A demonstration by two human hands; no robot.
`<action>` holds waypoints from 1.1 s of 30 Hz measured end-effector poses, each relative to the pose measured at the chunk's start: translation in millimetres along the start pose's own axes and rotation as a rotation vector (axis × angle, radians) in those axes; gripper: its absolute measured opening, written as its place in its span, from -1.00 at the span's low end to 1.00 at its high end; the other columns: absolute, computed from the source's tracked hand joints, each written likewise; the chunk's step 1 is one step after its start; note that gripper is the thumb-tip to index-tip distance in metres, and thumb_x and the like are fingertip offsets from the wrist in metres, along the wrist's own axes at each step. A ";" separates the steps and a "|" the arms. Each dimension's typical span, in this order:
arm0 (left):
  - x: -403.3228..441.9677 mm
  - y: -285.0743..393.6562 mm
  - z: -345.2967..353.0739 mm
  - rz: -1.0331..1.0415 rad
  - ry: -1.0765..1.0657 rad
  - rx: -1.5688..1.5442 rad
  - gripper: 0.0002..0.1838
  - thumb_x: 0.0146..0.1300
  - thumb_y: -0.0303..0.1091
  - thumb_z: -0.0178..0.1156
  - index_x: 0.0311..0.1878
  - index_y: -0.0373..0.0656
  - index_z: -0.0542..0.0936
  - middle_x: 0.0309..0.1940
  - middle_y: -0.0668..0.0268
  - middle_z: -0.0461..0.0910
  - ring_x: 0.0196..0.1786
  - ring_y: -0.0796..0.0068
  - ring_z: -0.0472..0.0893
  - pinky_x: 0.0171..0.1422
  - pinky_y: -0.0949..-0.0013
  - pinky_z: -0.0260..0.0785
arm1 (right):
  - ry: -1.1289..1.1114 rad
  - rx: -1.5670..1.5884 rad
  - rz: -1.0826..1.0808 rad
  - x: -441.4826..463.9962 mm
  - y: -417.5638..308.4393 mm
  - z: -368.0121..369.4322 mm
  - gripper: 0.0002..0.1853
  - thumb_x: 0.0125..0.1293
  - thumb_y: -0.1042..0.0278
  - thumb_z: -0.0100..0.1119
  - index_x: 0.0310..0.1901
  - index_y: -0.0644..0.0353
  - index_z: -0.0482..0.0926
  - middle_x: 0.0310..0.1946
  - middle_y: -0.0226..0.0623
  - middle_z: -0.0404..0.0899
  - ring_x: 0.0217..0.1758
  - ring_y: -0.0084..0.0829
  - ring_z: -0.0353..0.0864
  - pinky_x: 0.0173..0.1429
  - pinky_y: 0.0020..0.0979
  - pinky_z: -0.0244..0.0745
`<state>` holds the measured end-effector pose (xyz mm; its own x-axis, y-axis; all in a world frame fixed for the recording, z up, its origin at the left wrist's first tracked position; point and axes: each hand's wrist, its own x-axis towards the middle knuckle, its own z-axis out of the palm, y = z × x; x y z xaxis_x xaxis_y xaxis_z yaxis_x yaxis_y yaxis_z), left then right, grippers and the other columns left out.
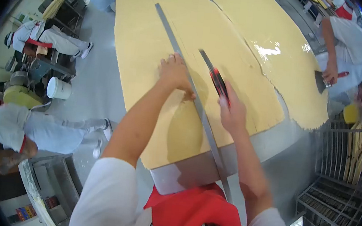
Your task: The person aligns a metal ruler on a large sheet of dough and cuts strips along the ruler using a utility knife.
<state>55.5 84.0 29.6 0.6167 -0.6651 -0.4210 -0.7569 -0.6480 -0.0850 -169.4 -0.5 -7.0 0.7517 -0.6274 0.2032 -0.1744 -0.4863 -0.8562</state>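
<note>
A broad sheet of yellow dough (141,52) covers the work table in front of me. Across it lies a long metal straightedge (204,119), running from the far part of the sheet past the near table edge towards my apron. My left hand (176,75) holds the straightedge down, with fingers and thumb apart along its length. To the right of the straightedge, my right hand (233,111) is closed round the red and black handle of a knife (213,72). The blade points away from me over the dough; whether it touches cannot be told.
A second, glossy dough sheet (278,52) lies to the right, where a co-worker's hand (330,74) holds a brush (320,81) at its edge. Other people stand at left. A white bucket (59,88) is on the floor; a metal rack (334,193) stands at right.
</note>
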 end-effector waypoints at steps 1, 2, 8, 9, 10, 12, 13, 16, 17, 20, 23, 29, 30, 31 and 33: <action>0.0 -0.6 -1.3 0.003 0.003 -0.002 0.53 -0.36 0.33 0.65 0.60 -0.42 0.14 0.67 -0.17 -0.06 0.71 -0.08 -0.04 0.70 -0.25 -0.14 | -0.001 -0.020 -0.060 41.7 -4.2 23.1 -0.44 0.48 0.33 0.08 0.47 0.26 0.37 -0.15 0.14 0.69 -0.15 0.10 0.71 0.00 -0.08 0.57; 0.6 -1.4 -1.6 0.000 0.005 -0.011 0.53 -0.36 0.33 0.65 0.60 -0.42 0.14 0.67 -0.17 -0.06 0.71 -0.08 -0.04 0.70 -0.25 -0.14 | -0.009 -0.076 -0.108 82.6 -3.9 46.9 -0.44 0.47 0.35 0.07 0.47 0.25 0.36 -0.15 0.16 0.69 -0.13 0.15 0.70 0.01 -0.01 0.56; -6.2 -11.2 -5.5 0.066 -0.044 -0.003 0.52 -0.37 0.35 0.63 0.55 -0.51 0.18 0.63 -0.22 0.01 0.67 -0.11 0.04 0.70 -0.20 -0.12 | -0.080 -0.314 -0.250 265.0 -7.7 168.4 -0.49 0.45 0.39 0.00 0.41 0.16 0.39 -0.21 0.21 0.69 -0.14 0.22 0.69 0.00 0.17 0.55; -8.2 -14.2 -6.4 0.087 -0.013 -0.025 0.52 -0.36 0.36 0.63 0.54 -0.55 0.18 0.62 -0.24 0.01 0.67 -0.13 0.04 0.70 -0.21 -0.13 | -0.114 -0.359 -0.206 284.5 -12.8 181.0 -0.52 0.42 0.40 -0.01 0.37 0.18 0.41 -0.17 0.20 0.70 -0.10 0.22 0.70 0.05 0.14 0.57; -8.4 -16.7 -6.4 0.109 0.017 -0.045 0.53 -0.36 0.36 0.62 0.53 -0.58 0.17 0.61 -0.27 0.01 0.67 -0.16 0.03 0.70 -0.22 -0.14 | -0.148 -0.401 -0.161 303.3 -15.0 191.8 -0.54 0.40 0.41 -0.01 0.33 0.20 0.42 -0.13 0.20 0.70 -0.05 0.22 0.71 0.10 0.12 0.58; -3.1 -19.3 0.4 0.122 0.039 -0.078 0.54 -0.36 0.37 0.62 0.52 -0.61 0.16 0.61 -0.27 0.02 0.67 -0.16 0.03 0.70 -0.24 -0.15 | -0.139 -0.422 -0.155 336.4 -11.1 213.2 -0.54 0.39 0.42 -0.01 0.32 0.20 0.44 -0.13 0.20 0.71 -0.04 0.21 0.71 0.11 0.11 0.59; -2.3 -19.8 4.6 0.135 0.066 -0.111 0.55 -0.36 0.38 0.62 0.52 -0.63 0.15 0.61 -0.28 0.02 0.67 -0.16 0.03 0.70 -0.25 -0.16 | -0.127 -0.445 -0.152 347.4 -8.2 223.0 -0.55 0.39 0.43 -0.01 0.31 0.20 0.45 -0.12 0.20 0.71 -0.03 0.20 0.72 0.12 0.10 0.60; 0.0 -24.9 8.9 0.158 0.075 -0.152 0.54 -0.33 0.37 0.61 0.52 -0.64 0.14 0.61 -0.32 0.01 0.67 -0.19 0.02 0.70 -0.26 -0.19 | -0.130 -0.508 -0.223 374.2 -3.2 241.6 -0.56 0.45 0.38 0.00 0.33 0.21 0.43 -0.16 0.15 0.72 -0.06 0.17 0.72 0.09 0.07 0.59; 0.3 -27.1 9.4 0.153 0.068 -0.161 0.54 -0.33 0.37 0.61 0.52 -0.64 0.14 0.61 -0.32 0.01 0.67 -0.19 0.02 0.70 -0.26 -0.19 | -0.142 -0.510 -0.223 377.6 -4.0 245.8 -0.56 0.45 0.38 0.00 0.33 0.21 0.43 -0.16 0.15 0.72 -0.06 0.17 0.72 0.09 0.07 0.59; 1.4 -31.3 12.6 0.184 0.066 -0.193 0.50 -0.28 0.33 0.60 0.51 -0.65 0.15 0.60 -0.35 0.01 0.66 -0.23 0.02 0.70 -0.26 -0.22 | -0.153 -0.525 -0.205 385.2 -10.0 250.3 -0.59 0.45 0.39 -0.02 0.29 0.20 0.46 -0.15 0.13 0.72 -0.02 0.16 0.70 0.11 0.05 0.58; 5.0 -32.5 17.1 0.218 0.106 -0.200 0.46 -0.23 0.30 0.60 0.51 -0.66 0.16 0.59 -0.37 0.00 0.65 -0.28 0.01 0.70 -0.28 -0.24 | -0.154 -0.490 -0.219 394.5 -12.6 250.9 -0.61 0.44 0.40 -0.02 0.27 0.21 0.48 -0.14 0.12 0.71 0.01 0.14 0.70 0.12 0.04 0.57; 8.1 -41.4 27.3 0.227 0.131 -0.234 0.48 -0.22 0.37 0.56 0.51 -0.67 0.14 0.58 -0.40 0.00 0.65 -0.30 -0.01 0.70 -0.31 -0.25 | -0.254 -0.576 -0.267 429.1 -23.3 265.6 -0.63 0.43 0.42 -0.02 0.22 0.22 0.52 -0.14 0.10 0.71 -0.02 0.12 0.69 0.08 0.05 0.56; 9.1 -41.3 30.7 0.231 0.149 -0.230 0.48 -0.21 0.39 0.55 0.51 -0.67 0.14 0.58 -0.40 0.01 0.65 -0.31 -0.01 0.69 -0.31 -0.25 | -0.257 -0.613 -0.313 443.6 -19.3 270.4 -0.64 0.42 0.43 -0.02 0.20 0.21 0.53 -0.15 0.10 0.71 -0.04 0.12 0.69 0.07 0.05 0.56; 9.1 -40.9 32.2 0.235 0.171 -0.223 0.48 -0.20 0.40 0.53 0.52 -0.66 0.14 0.58 -0.40 0.01 0.65 -0.31 0.00 0.69 -0.32 -0.25 | -0.257 -0.651 -0.360 448.8 -22.1 270.6 -0.66 0.41 0.44 -0.02 0.18 0.20 0.53 -0.15 0.10 0.71 -0.05 0.13 0.69 0.06 0.05 0.55; 7.3 -39.3 30.0 0.237 0.159 -0.210 0.48 -0.20 0.41 0.52 0.52 -0.66 0.14 0.58 -0.40 0.01 0.65 -0.31 -0.01 0.69 -0.31 -0.24 | -0.299 -0.719 -0.360 458.8 -34.3 268.4 -0.73 0.36 0.40 0.06 -0.01 0.30 0.64 -0.15 0.15 0.72 -0.04 0.12 0.72 0.06 0.02 0.60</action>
<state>83.2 115.8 2.8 0.4678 -0.8449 -0.2592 -0.8323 -0.5198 0.1923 352.1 -108.4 -11.8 0.9572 -0.2230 0.1847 -0.1776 -0.9559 -0.2338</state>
